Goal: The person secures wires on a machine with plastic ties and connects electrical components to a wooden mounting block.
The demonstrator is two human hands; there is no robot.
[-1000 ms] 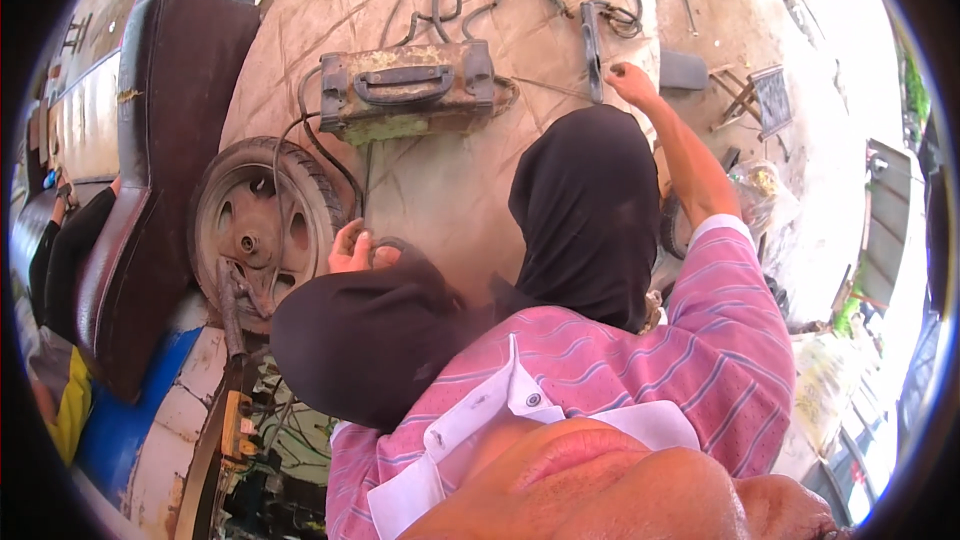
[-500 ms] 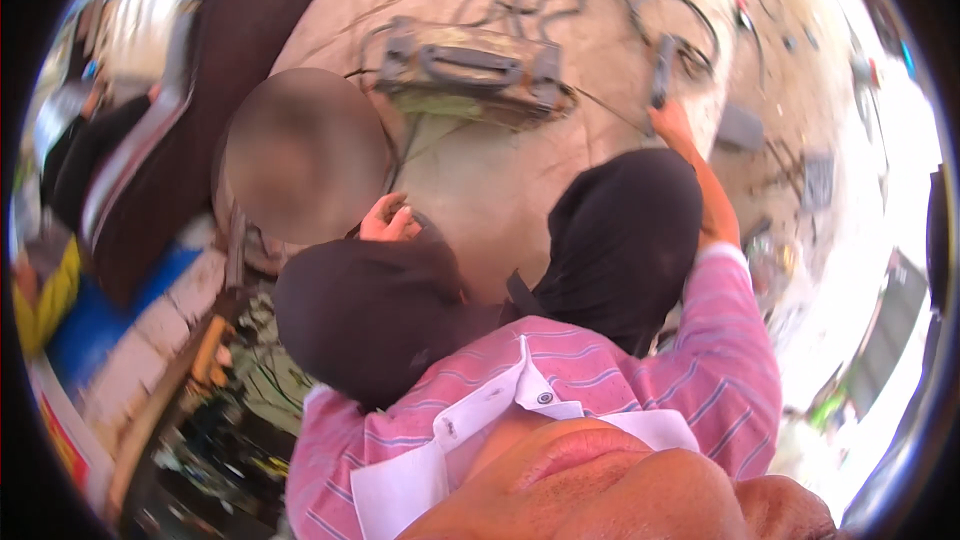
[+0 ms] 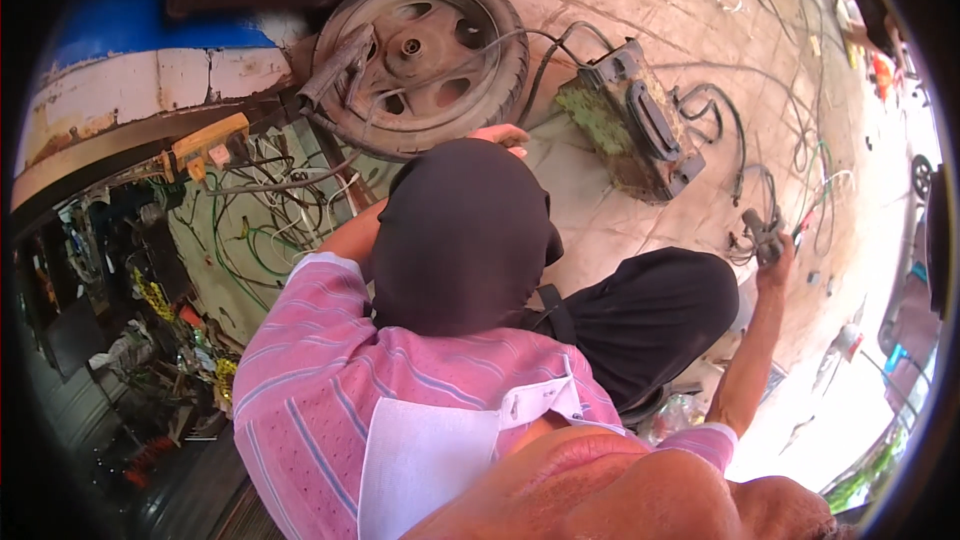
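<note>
My right hand [image 3: 778,252] stretches far out to the right, its fingers wrapped round a dark grey handheld tool [image 3: 762,228] with cable at it. The tool's exact kind is not clear. My left hand [image 3: 503,137] shows past my left knee, fingers extended and nothing seen in them; its palm is partly hidden. Close by that hand lies a spoked vehicle wheel [image 3: 480,75] with a dusty tyre, and a rusty metal bracket [image 3: 340,65] rests on it. Between my hands sits a worn metal box-shaped machine [image 3: 640,125] with a black carrying handle and cables.
Black cable [image 3: 735,130] loops over the floor [image 3: 620,0] between machine and tool. At left, tangled wires [image 3: 290,175] lie beside a yellow-orange object [image 3: 208,145] and assorted clutter [image 3: 150,310]. A low tiled ledge [image 3: 180,80] with a blue surface borders the far left.
My view has turned leftward, so wheel and machine appear farther right. My right arm reaches farther out with the tool still held. My left hand's fingers look straighter.
</note>
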